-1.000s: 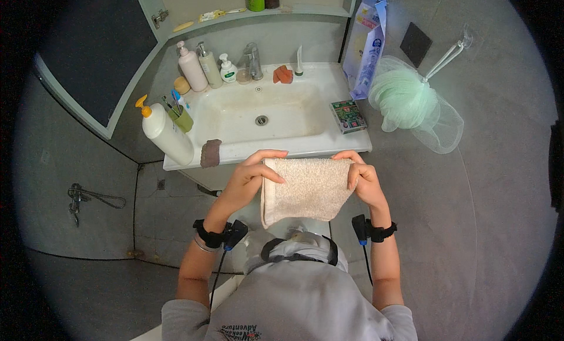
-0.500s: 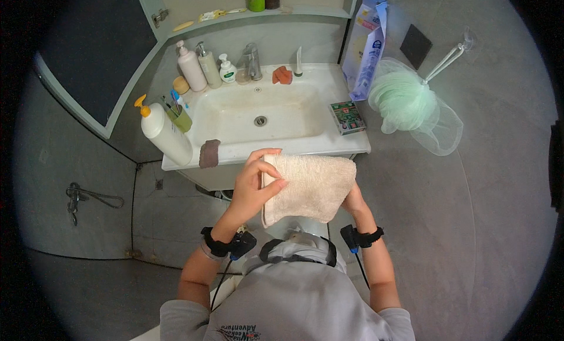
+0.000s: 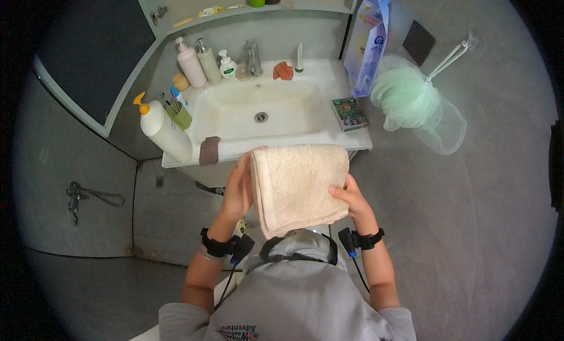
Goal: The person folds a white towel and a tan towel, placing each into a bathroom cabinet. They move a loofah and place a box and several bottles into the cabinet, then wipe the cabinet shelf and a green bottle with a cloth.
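Observation:
A folded cream towel (image 3: 301, 189) is held up in front of me, just short of the washbasin's near edge. My left hand (image 3: 237, 187) supports its left side, with the fingertips hidden behind the cloth. At the right edge my right hand (image 3: 351, 197) grips the towel, thumb on the front face and fingers behind it. The folded layers show along the towel's left and lower edges. Beyond it, the white washbasin (image 3: 220, 115) has a brown cloth (image 3: 210, 150) draped over its front rim.
Left on the basin stand a large white pump bottle (image 3: 165, 132), a green toothbrush cup (image 3: 181, 116) and several smaller bottles. A faucet (image 3: 253, 58) and an orange cloth (image 3: 282, 71) are at the back. A patterned box (image 3: 349, 113) lies right, near a hanging mint bath puff (image 3: 405, 94).
The towel has shifted slightly left and opened into a squarer, flatter shape. My left hand has moved from its front to its left edge; my right thumb now shows on the front.

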{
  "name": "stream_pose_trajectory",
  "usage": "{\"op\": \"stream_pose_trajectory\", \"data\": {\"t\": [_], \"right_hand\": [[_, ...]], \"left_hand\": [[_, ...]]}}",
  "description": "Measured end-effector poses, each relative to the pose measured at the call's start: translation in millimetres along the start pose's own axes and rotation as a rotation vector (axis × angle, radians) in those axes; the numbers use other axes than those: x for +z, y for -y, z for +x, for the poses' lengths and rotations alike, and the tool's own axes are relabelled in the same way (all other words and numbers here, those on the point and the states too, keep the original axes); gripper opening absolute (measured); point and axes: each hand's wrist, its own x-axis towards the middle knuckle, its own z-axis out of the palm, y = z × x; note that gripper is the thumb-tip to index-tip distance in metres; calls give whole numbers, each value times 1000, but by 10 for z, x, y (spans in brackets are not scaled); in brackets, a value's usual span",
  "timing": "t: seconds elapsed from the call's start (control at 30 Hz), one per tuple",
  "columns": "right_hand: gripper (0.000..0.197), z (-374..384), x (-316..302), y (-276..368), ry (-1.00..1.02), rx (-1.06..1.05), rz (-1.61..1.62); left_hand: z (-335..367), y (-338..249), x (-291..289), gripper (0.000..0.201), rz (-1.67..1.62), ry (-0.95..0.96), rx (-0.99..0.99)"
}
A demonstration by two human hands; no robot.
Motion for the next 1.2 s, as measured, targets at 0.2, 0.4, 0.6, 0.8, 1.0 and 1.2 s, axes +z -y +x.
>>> {"op": "stream_pose_trajectory", "data": {"t": [0.2,0.4,0.6,0.8,1.0,1.2], "right_hand": [[56,111,-19,-163,-99,51,14],[56,35,-142,-209,-71,103,-59],[61,71,-173,-169,-28,125,53],[63,154,-242,-295,-38,230,23],[70,200,-271,-302,3,300,-39],[74,296,-398,-406,219,358,-256]], "left_hand": [[-62,355,-153,71,28,-70,-383],[-85,386,-289,56,94,72,-414],[-104,481,-386,58,-284,17,-587],[-105,431,-269,67,-234,15,-602],[-98,451,-211,70,-102,44,-600],[45,379,-314,71,39,-9,-690]]}}
